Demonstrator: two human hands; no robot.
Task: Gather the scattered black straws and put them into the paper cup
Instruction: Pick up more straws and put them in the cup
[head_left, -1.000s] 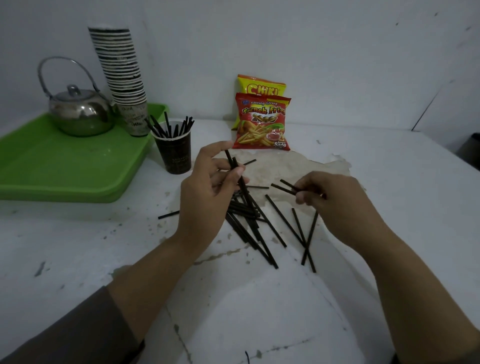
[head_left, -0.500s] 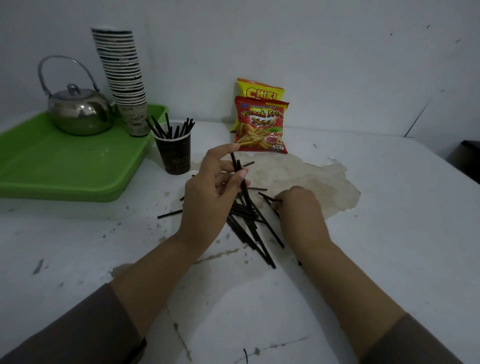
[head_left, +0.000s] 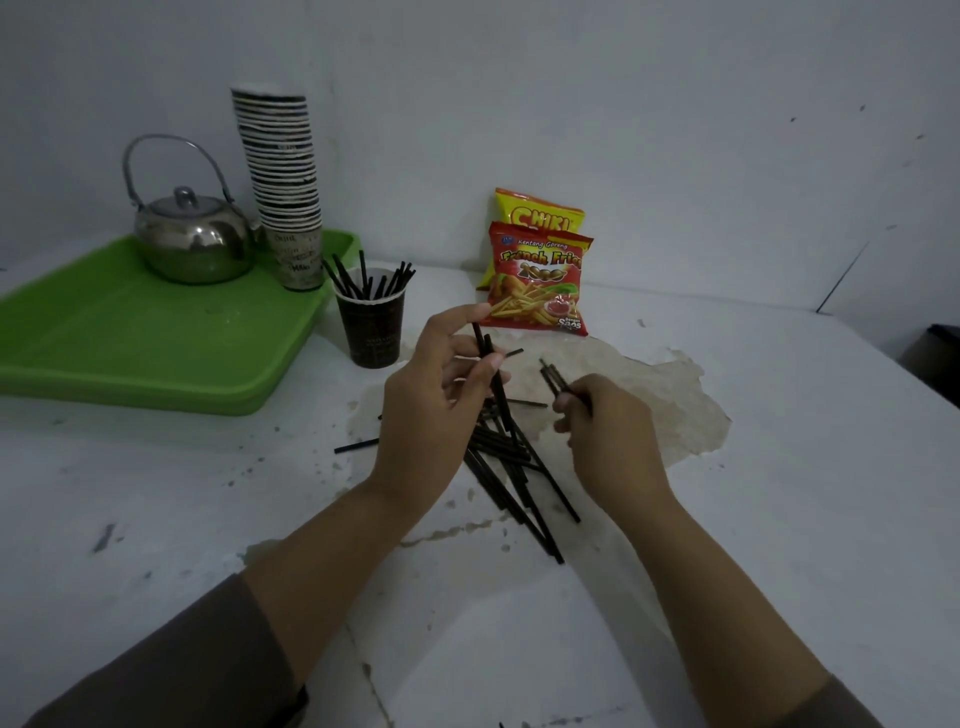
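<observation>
A dark paper cup stands upright on the white table with several black straws sticking out of it. My left hand holds a few black straws upright just right of the cup. Close beside it, my right hand grips two or three straws whose ends point up and left. Between and below my hands, a pile of loose black straws lies on the table. One stray straw lies to the left of my left wrist.
A green tray at the left carries a steel kettle and a tall stack of paper cups. Two snack bags lean on the wall behind the straws. A dark bin sits at the right edge.
My right hand dipped to the pile, picked up more straws and has risen toward my left hand. The left hand kept its straws in place.
</observation>
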